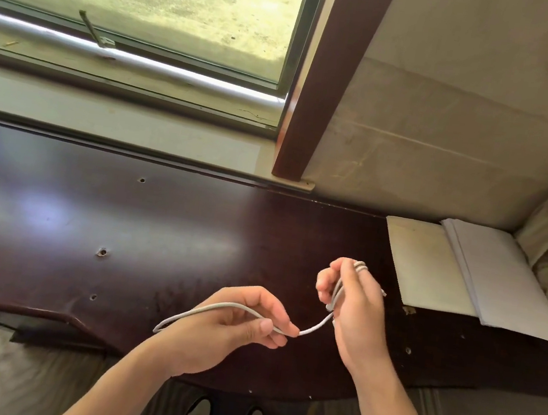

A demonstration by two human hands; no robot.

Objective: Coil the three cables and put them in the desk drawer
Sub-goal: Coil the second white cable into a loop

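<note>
Nearest the camera, two bare forearms reach forward over the front edge of the dark, glossy surface (160, 221). The left hand (227, 325) is held palm-up just above that edge, its thumb and forefinger pinching a pale grey cable (314, 328); the other fingers (275, 342) curl loosely beneath. Behind the pinch the cable runs back across the left palm and bends into a loop that hangs off the wrist side.

From the pinch the cable crosses a short gap up to the right hand (356, 310), which is raised a little higher and farther in. Several turns of cable are wound round its fingers, showing at the fingertips and down the inner side, and the fingers are bent round them, gripping the coil. One cable end sticks out at the far side of that hand.

Beyond the right hand, at the far right corner of the surface, lies a stack of white papers (498, 279) beside a cream sheet (428, 264), well apart from the hands. At the back stand a window (146, 2) and a brown frame post (329, 86).
</note>
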